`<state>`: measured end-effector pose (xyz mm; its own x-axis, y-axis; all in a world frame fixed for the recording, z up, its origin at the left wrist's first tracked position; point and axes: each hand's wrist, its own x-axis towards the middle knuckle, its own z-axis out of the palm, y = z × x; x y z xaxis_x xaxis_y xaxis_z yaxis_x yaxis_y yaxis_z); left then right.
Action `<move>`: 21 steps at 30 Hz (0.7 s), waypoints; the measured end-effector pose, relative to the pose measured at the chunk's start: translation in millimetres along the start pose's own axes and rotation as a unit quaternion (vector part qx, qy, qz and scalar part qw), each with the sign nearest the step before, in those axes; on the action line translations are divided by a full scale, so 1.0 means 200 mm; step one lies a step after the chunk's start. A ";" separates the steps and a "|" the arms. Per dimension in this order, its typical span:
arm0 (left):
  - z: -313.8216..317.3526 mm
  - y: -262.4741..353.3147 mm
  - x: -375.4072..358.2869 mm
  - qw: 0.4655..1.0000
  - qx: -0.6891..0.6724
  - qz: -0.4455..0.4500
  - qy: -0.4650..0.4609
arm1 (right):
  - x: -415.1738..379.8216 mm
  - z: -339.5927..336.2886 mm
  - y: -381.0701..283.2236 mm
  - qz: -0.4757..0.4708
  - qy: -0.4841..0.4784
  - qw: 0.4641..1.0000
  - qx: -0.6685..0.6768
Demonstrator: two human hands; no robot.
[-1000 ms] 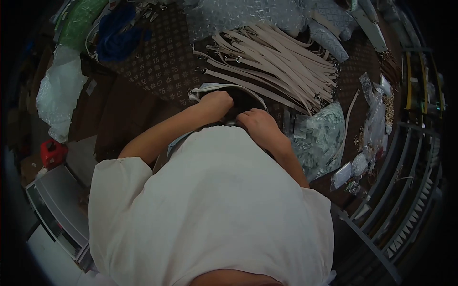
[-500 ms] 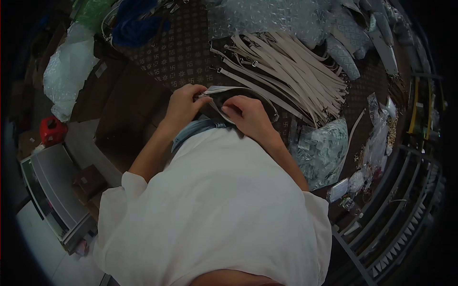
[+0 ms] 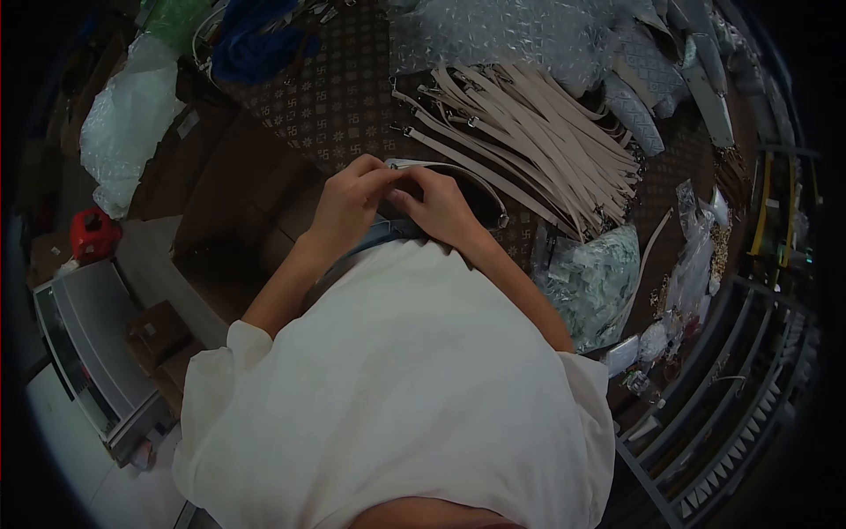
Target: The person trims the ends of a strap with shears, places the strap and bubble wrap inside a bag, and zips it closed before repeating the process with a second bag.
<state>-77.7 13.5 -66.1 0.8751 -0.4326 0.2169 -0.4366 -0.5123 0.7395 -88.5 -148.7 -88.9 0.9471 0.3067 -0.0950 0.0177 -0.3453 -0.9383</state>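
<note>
A small pale zippered bag (image 3: 470, 176) lies at the table edge against my body, its curved mouth gaping and dark inside. My left hand (image 3: 345, 204) pinches the left end of this mouth between thumb and fingers. Close against it, my right hand (image 3: 443, 210) is also closed in a pinch, its fingertips meeting those of the left. What sits between the right fingertips is hidden. Just beyond the bag lies a large bundle of beige straps (image 3: 538, 132) with metal clasps.
Right of my hands is a clear plastic bag of pale green pieces (image 3: 592, 282). Bubble wrap (image 3: 502, 35) and a blue cloth (image 3: 251, 44) lie at the back. A cardboard box (image 3: 238, 212) stands at left, a metal rack (image 3: 723, 397) at right.
My right hand has moved left from the middle of the bag's mouth to meet my left hand at its end. The left hand has shifted slightly right.
</note>
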 end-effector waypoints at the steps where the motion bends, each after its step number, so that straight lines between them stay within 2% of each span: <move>1: 0.00 -0.01 0.00 0.999 -0.032 -0.020 -0.007 | 0.01 0.00 0.02 0.005 -0.002 1.000 0.011; 2: -0.01 -0.02 0.01 0.999 -0.031 -0.019 -0.007 | 0.02 0.01 0.04 0.004 0.000 1.000 0.011; 4: -0.03 -0.05 0.01 0.991 -0.121 -0.053 -0.005 | 0.04 0.02 0.08 0.128 -0.054 0.971 0.193; 5: -0.03 -0.07 0.00 0.991 -0.120 -0.052 -0.005 | 0.05 0.01 0.07 0.127 -0.053 0.971 0.193; 7: -0.04 -0.10 -0.01 0.967 -0.230 -0.104 -0.008 | 0.07 0.01 0.05 0.190 -0.068 0.947 0.251; 8: -0.03 -0.11 -0.01 0.968 -0.230 -0.104 -0.010 | 0.07 0.01 0.03 0.190 -0.067 0.947 0.252; 10: -0.03 -0.13 -0.03 0.940 -0.304 -0.156 0.004 | 0.08 0.02 0.01 0.136 -0.030 0.989 0.047; 11: -0.04 -0.13 -0.03 0.940 -0.303 -0.155 0.004 | 0.08 0.03 0.01 0.136 -0.030 0.989 0.047; 12: -0.05 -0.14 -0.04 0.943 -0.293 -0.156 -0.002 | 0.07 0.05 0.01 0.033 0.047 0.993 -0.101; 13: -0.06 -0.14 -0.04 0.946 -0.283 -0.157 -0.007 | 0.07 0.06 0.01 -0.072 0.122 0.959 -0.245; 14: -0.06 -0.15 -0.05 0.946 -0.283 -0.158 -0.005 | 0.08 0.05 -0.01 -0.073 0.120 0.959 -0.246; 16: -0.05 -0.16 -0.05 0.968 -0.216 -0.131 -0.008 | 0.13 0.00 -0.05 -0.268 0.170 0.894 -0.316; 17: -0.04 -0.17 -0.05 0.967 -0.217 -0.132 -0.007 | 0.14 0.01 -0.02 -0.267 0.168 0.895 -0.316; 19: -0.03 -0.18 -0.04 0.950 -0.266 -0.162 0.028 | 0.16 0.05 0.04 -0.249 0.002 0.936 -0.247; 20: -0.02 -0.18 -0.04 0.950 -0.266 -0.161 0.029 | 0.17 0.05 0.06 -0.251 0.002 0.936 -0.248; 21: -0.02 -0.19 -0.04 0.935 -0.290 -0.198 0.039 | 0.18 0.04 0.04 -0.248 0.018 0.935 -0.253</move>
<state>-68.1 39.6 -94.3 0.9668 -0.2267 -0.1181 0.0922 -0.1217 0.9883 -58.0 -132.9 -102.9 0.7914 0.5145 0.3301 0.5992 -0.5459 -0.5856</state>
